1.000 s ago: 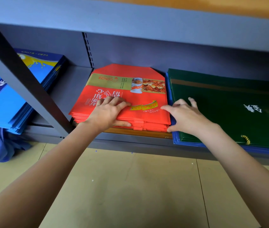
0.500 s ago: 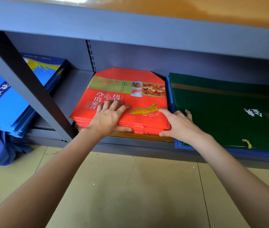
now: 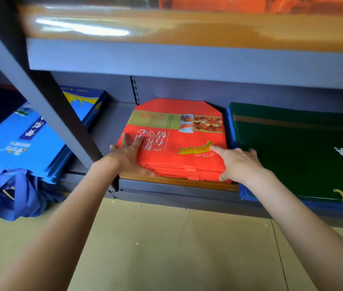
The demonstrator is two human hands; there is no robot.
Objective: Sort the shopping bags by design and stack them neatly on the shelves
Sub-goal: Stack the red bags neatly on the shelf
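Observation:
A stack of flat red shopping bags (image 3: 187,148) lies in the middle of the bottom shelf (image 3: 177,187). My left hand (image 3: 129,156) grips the stack's front left corner, fingers spread on top and thumb along the front edge. My right hand (image 3: 236,162) holds the front right corner the same way, index finger on top. To the right lies a stack of dark green bags (image 3: 298,150) on blue ones. A stack of light blue bags (image 3: 25,143) sits on the left, beyond the shelf post.
A grey slanted shelf post (image 3: 46,106) crosses the left side. The upper shelf (image 3: 187,59) hangs low over the bags, with orange material above it. Dark blue bag handles (image 3: 17,198) droop off the left stack toward the beige floor (image 3: 166,248).
My left hand slid from the top middle of the red stack to its left front corner. My right hand moved off the green stack onto the red stack's right corner. The view tilted up.

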